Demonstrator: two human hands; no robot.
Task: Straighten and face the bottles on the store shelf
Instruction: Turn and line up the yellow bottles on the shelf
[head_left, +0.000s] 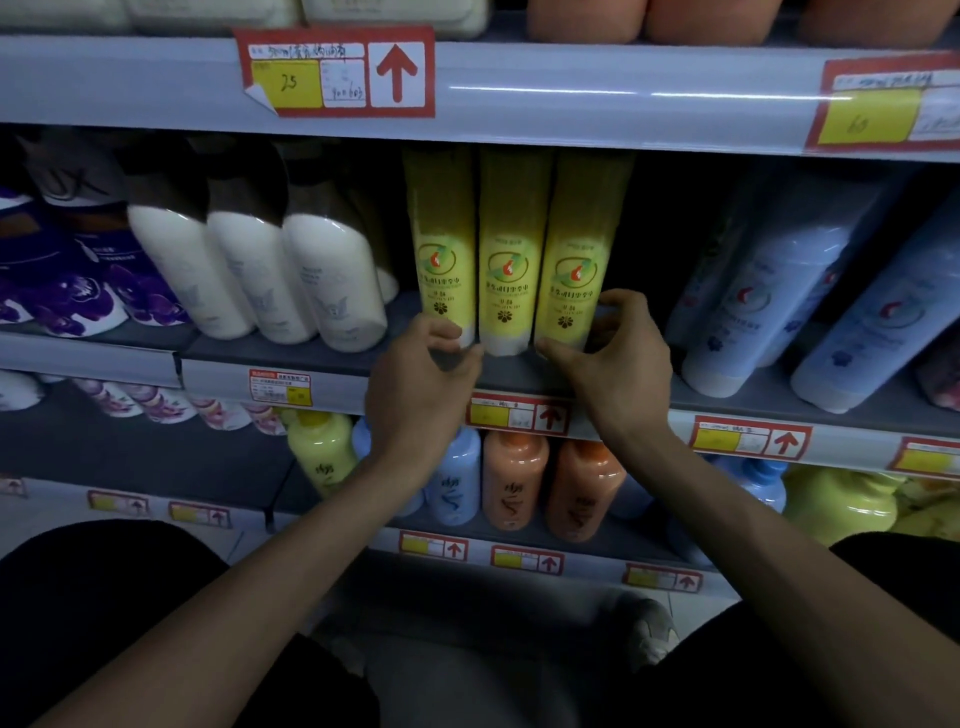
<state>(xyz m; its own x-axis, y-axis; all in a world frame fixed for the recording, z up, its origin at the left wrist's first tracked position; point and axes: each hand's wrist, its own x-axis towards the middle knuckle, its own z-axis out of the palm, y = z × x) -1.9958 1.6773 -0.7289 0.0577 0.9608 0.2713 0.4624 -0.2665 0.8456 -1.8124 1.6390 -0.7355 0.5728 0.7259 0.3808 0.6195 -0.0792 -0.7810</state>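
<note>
Three tall yellow bottles stand side by side on the middle shelf, labels facing me: a left yellow bottle, a middle yellow bottle and a right yellow bottle. My left hand curls its fingers round the base of the left yellow bottle, thumb near the middle one. The base of the right yellow bottle sits in the grip of my right hand, fingers behind it and thumb in front.
White bottles lean to the left of the yellow ones, with purple-flowered packs further left. Pale blue bottles lean at the right. On the shelf below stand orange bottles, blue and yellow ones. Price tags line the shelf edges.
</note>
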